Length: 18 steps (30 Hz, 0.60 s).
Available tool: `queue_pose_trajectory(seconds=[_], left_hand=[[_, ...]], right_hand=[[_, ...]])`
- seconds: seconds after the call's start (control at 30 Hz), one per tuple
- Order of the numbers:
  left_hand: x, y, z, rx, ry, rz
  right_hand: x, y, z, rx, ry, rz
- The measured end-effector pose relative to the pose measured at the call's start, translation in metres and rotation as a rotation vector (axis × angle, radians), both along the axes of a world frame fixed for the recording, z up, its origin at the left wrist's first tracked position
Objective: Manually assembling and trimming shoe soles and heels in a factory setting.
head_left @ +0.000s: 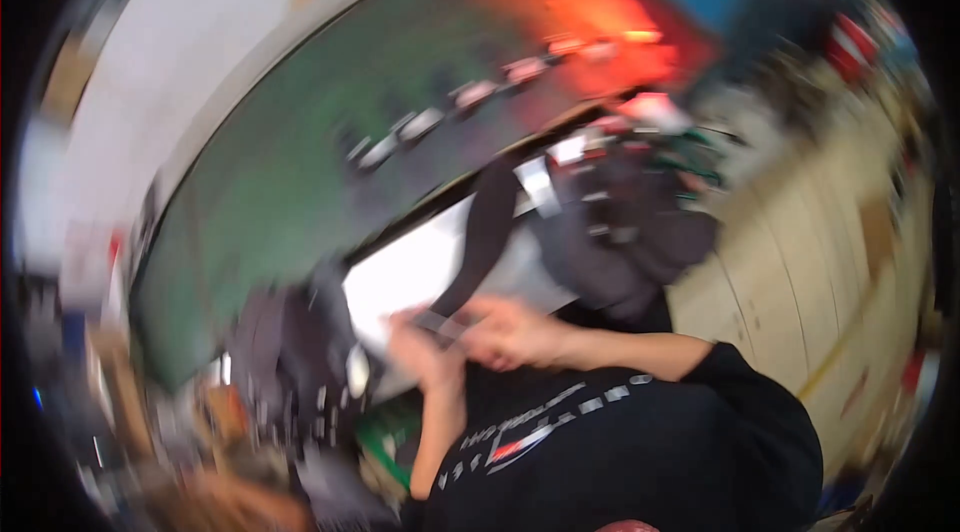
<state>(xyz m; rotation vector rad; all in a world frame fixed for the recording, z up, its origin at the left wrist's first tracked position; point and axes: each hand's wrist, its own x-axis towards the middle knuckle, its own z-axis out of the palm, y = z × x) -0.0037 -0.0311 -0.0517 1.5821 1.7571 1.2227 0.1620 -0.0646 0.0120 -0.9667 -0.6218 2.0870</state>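
Note:
A long dark curved piece [487, 227], like cut fabric or a sole-shaped strip, rises from between my hands over a white work surface [400, 272]. My left hand [427, 357] closes on its near end from the left. Fingers of my right hand [512, 332] are bent round the same end from the right. A small pale strip [440, 324] shows where the fingers meet; blur hides what it is. To the right lies a heap of dark pieces [640, 232], and on the left stands another stack of dark pieces [290, 352].
Beyond the work surface runs a green belt [300, 132] carrying a row of small pale items [420, 124]. An orange-red glow [605, 27] lights its far right end. Cluttered boxes [220, 412] crowd the lower left. Tan floor [790, 262] stretches along the right.

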Motion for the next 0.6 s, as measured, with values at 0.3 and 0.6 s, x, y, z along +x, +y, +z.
queue_pose_trajectory(seconds=[0.3, 0.6], left_hand=[[0.047, 0.016, 0.076, -0.154, -0.806, 0.281], [0.025, 0.019, 0.066, -0.131, -0.703, 0.04]], right_hand=[[0.014, 0.001, -0.013, 0.166, 0.182, -0.088], [-0.007, 0.004, -0.028, 1.093, -0.843, -0.263]])
